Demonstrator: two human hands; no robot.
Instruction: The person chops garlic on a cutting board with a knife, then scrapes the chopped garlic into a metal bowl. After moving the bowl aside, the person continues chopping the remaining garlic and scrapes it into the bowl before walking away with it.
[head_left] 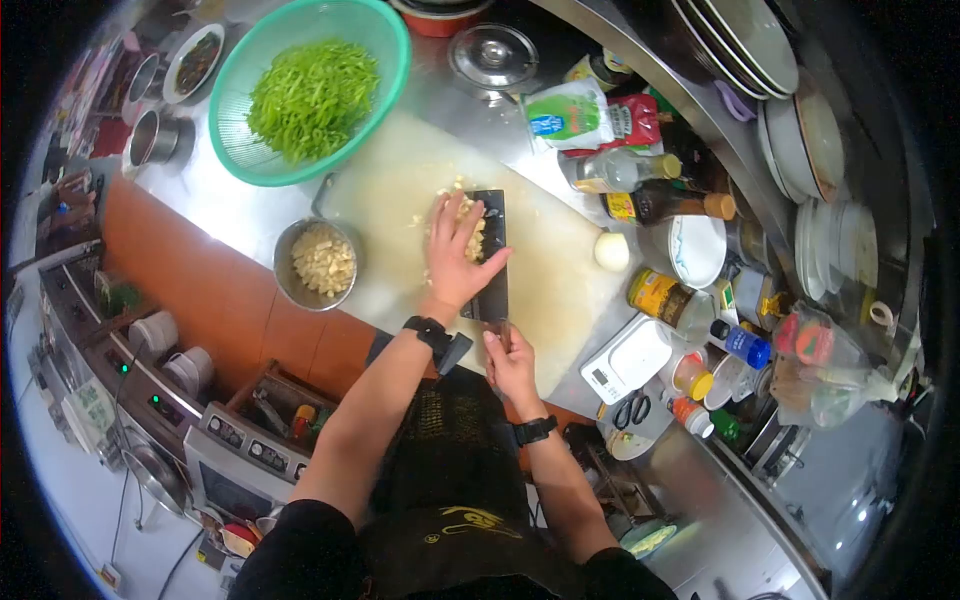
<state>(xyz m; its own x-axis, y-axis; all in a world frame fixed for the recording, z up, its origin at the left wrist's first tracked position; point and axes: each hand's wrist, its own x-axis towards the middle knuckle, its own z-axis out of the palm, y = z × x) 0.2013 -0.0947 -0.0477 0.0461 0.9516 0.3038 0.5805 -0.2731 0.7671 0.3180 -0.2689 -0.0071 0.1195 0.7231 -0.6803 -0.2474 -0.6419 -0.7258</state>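
Observation:
On the white cutting board (560, 270) lies a dark, wide cleaver blade (492, 285), flat or nearly so. My right hand (511, 368) is wrapped round its handle, below the blade. Fingers spread, my left hand (459, 255) rests over the blade's left part and the pale chopped pieces (470, 215) heaped there. A few bits lie loose on the board above and left of the fingers. To the left stands a metal bowl (283, 267) holding similar pale chunks. A peeled white onion (611, 251) sits near the board's right edge.
A green colander (400, 60) with chopped greens stands at the upper left. Bottles, jars and bags line the right, with a white scale (627, 358) and black scissors (631, 410) near the board. Plates (800, 140) are stacked on a shelf at the upper right.

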